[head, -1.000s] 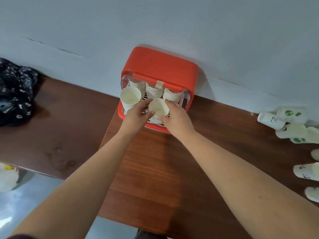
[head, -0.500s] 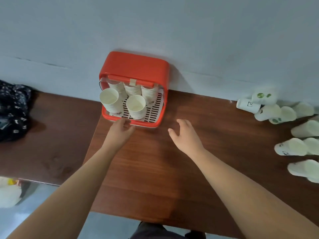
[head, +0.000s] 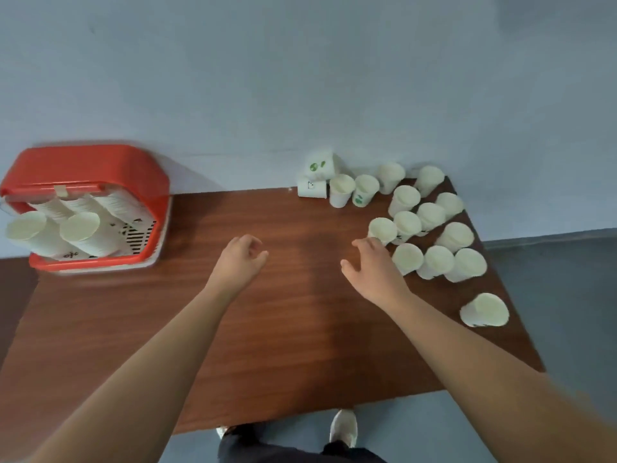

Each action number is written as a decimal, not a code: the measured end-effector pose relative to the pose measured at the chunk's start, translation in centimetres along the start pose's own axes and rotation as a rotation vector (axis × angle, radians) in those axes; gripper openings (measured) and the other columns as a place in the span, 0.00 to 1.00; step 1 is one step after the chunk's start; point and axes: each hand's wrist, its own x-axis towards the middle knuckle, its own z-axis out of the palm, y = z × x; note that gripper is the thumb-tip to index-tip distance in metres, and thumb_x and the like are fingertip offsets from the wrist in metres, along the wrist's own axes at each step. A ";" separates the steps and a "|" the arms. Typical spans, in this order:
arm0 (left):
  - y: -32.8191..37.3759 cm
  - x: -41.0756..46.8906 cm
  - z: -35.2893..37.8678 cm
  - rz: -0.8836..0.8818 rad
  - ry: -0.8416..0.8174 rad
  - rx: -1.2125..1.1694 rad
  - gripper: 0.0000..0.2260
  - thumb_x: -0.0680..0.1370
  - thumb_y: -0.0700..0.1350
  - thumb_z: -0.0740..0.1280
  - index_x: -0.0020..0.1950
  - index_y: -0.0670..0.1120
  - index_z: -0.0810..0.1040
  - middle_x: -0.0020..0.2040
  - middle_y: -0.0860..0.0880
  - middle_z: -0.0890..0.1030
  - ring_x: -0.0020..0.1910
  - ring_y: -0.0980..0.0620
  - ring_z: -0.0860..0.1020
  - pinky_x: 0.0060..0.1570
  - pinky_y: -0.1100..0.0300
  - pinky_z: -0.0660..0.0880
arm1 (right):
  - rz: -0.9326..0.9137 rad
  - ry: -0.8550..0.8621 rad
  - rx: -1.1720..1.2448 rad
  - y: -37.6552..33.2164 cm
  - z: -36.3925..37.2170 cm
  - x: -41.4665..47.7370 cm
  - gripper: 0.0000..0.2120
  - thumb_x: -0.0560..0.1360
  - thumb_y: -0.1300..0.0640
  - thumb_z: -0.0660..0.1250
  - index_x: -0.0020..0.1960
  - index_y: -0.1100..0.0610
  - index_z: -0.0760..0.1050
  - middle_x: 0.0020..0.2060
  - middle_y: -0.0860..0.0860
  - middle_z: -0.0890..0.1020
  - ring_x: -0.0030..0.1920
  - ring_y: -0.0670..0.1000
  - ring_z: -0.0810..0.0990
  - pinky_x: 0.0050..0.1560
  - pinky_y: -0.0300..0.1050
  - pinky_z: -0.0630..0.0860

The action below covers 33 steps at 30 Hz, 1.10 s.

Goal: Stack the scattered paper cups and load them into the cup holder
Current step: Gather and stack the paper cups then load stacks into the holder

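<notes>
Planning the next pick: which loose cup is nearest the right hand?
The cup just beyond the right hand's fingers, leftmost in the packed rows; the others sit farther right or back.

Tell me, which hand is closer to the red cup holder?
Left. The left hand is over the table, a little to the right of the red cup holder. The right hand is farther right, beside the loose cups.

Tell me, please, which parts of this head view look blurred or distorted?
Head view: the red cup holder at the left edge is smeared with motion blur; the loose paper cups are soft but distinguishable; the wide lens leans them outward.
</notes>
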 end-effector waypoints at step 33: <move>20.3 6.0 25.7 0.350 -0.339 0.279 0.32 0.73 0.46 0.74 0.75 0.45 0.67 0.70 0.45 0.70 0.69 0.42 0.70 0.66 0.46 0.70 | 0.379 0.019 0.124 26.9 -1.2 -6.3 0.37 0.72 0.45 0.71 0.74 0.58 0.61 0.64 0.55 0.70 0.63 0.55 0.71 0.61 0.51 0.74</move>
